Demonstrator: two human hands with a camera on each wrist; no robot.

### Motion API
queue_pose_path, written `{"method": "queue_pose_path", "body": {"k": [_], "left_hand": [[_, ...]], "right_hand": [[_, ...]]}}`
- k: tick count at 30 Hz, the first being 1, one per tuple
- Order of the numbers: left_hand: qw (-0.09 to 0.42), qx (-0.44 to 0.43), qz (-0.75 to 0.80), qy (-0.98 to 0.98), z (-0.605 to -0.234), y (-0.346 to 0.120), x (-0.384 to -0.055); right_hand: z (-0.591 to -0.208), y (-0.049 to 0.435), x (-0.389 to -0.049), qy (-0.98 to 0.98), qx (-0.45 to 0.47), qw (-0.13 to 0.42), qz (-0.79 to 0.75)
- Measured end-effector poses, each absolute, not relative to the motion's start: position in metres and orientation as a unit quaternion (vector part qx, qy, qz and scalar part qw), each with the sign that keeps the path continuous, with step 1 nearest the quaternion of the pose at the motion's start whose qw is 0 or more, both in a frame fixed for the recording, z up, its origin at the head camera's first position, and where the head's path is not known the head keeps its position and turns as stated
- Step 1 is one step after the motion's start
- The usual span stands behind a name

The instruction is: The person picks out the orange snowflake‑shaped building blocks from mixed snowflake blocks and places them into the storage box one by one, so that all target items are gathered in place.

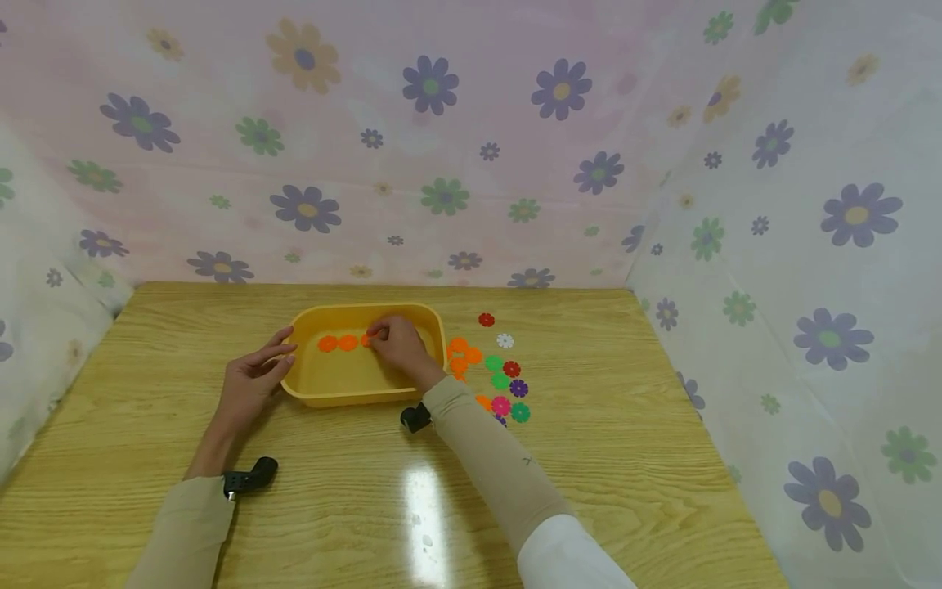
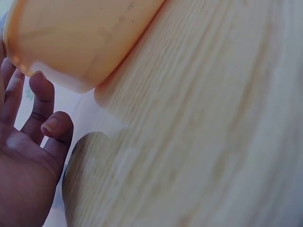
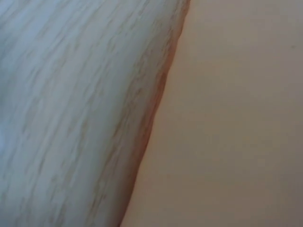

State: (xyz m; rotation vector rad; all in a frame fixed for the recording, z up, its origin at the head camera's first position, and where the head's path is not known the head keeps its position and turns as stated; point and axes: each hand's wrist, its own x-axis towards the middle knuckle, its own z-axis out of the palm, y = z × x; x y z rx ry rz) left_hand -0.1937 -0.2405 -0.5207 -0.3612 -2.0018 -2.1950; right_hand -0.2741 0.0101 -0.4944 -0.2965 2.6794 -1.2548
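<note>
Inside the yellow plastic tray (image 1: 346,373), orange snowflake discs (image 1: 347,343) lie in a row across the floor. My right hand (image 1: 401,343) reaches over the near rim and pinches an orange snowflake disc (image 1: 365,340) at the right end of that row; its fingers partly cover the disc. At the tray's left end is my left hand (image 1: 253,382), with loosely bent fingers right at the rim. The left wrist view shows that hand's fingers (image 2: 41,94) beside the tray's outer wall (image 2: 85,38). Only the tray's wall (image 3: 227,113) and tabletop fill the right wrist view.
Right of the tray, loose snowflake discs lie on the wooden table (image 1: 603,458): orange ones (image 1: 459,347), green ones (image 1: 494,362), a white one (image 1: 504,340), a pink one (image 1: 500,406) and others. A flowered curtain (image 1: 471,164) surrounds the back and sides.
</note>
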Motion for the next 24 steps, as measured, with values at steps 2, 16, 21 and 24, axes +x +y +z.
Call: {"method": "queue_pose_path", "body": {"k": [2,16,21,24], "left_hand": [[0.076,-0.12,-0.73,-0.669,-0.5207,-0.2406,-0.194],[0.082,-0.114,-0.722,-0.678,-0.5204,-0.2405,-0.1948],[0.081,-0.111,-0.721,-0.679,-0.52,-0.2405,-0.1939],[0.081,-0.108,-0.72,-0.681,-0.5197,-0.2404,-0.1937]], "right_hand": [[-0.4932,0.01,-0.2738,0.9,-0.098,0.087,-0.416],[-0.4915,0.0096,-0.2721,0.907,-0.111,0.101,-0.394],[-0.492,0.0096,-0.2727,0.908,-0.112,0.106,-0.39],[-0.492,0.0102,-0.2738,0.903,-0.11,0.11,-0.401]]}}
